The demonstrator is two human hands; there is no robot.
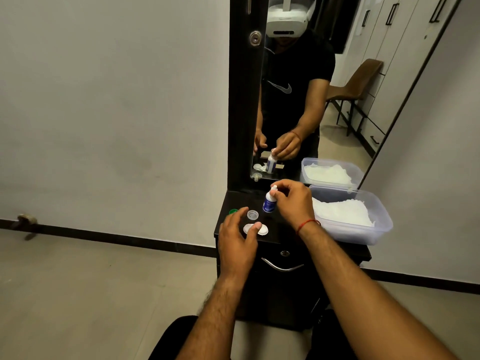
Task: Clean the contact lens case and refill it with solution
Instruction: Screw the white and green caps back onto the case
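- Head view, right grip (291, 201): fingers pinched on the white nozzle end of the solution bottle (269, 202), which stands upright on the dark bench (272, 235). Judged: the pinch at the top suits twisting the cap or nozzle, with the base left on the bench for support.
- Head view, left grip (237, 235): loosely spread, grasping nothing that shows; one fingertip (258, 225) rests on or just over the contact lens case (255, 229). Judged: placed so to steady the case against sliding; actual contact cannot be told.
- Contact lens case: white, flat on the bench, directly under the left grip's fingertip and near-left of the right grip. Whether its wells are open or hold liquid cannot be told.
- Clear cap (252, 214): small round piece lying just beyond the left grip, between it and the bottle. Judged: set aside within reach for refitting.
- Green cap (233, 211): beyond the left grip's far-left edge, partly hidden by it.
- Plastic tub (379, 229): to the right of the right grip, overhanging the bench edge, holding white tissue (342, 211). Judged: kept close for wiping the case.
- Mirror (298, 100): upright beyond both grips, repeating bottle, case and tub.
- Progress, judged: case laid out, bottle being handled, refill not yet seen.
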